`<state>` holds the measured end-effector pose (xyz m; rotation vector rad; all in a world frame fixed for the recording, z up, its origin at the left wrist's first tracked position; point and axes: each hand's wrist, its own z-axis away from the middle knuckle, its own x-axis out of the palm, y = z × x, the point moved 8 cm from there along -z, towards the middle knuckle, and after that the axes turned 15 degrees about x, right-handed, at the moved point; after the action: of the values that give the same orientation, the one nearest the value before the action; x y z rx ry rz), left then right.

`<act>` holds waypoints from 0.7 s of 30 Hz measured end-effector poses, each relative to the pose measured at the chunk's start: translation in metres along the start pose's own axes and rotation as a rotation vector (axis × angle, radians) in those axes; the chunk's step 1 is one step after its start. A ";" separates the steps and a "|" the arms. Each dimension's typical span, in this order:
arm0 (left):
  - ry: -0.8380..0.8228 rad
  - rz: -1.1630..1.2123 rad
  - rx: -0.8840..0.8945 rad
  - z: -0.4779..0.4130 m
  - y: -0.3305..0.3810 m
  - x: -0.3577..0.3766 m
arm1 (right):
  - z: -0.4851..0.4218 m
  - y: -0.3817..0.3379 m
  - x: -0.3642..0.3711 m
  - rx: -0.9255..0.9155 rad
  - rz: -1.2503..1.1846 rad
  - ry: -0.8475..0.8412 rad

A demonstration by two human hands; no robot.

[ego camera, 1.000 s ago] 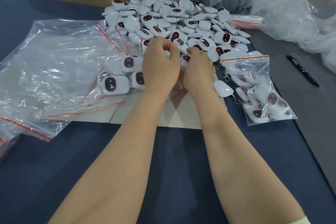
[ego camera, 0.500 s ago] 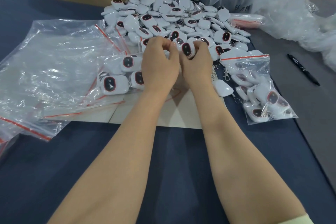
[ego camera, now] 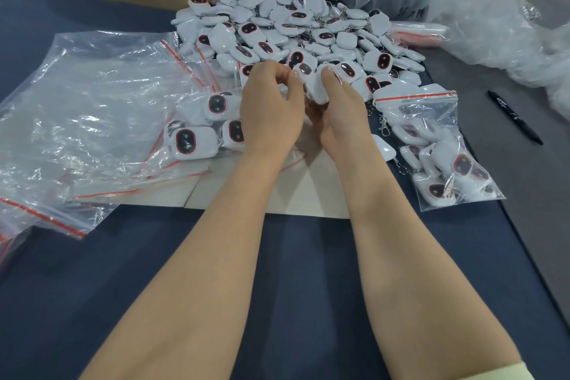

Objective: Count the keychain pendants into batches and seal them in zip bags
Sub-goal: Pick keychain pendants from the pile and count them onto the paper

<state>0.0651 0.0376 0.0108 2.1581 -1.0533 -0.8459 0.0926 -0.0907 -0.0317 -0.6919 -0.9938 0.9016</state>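
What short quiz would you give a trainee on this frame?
1. True or false: the filled zip bag lies left of the left hand.
2. Which lies right of the filled zip bag? A) scissors B) black pen C) tape roll
3. What is the right hand gripping?
Key: 1 false; 2 B; 3 a white pendant.

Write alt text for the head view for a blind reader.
The left hand and right hand meet at a pile of white pendants, the right gripping one pendant. Clear zip bags lie left, a filled bag right.
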 end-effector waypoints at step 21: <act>0.007 -0.001 -0.011 0.000 -0.001 0.000 | 0.004 -0.005 0.005 -0.192 0.233 -0.049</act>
<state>0.0658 0.0379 0.0099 2.1504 -1.0421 -0.8427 0.0917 -0.0877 -0.0242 -0.9672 -1.0670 1.0376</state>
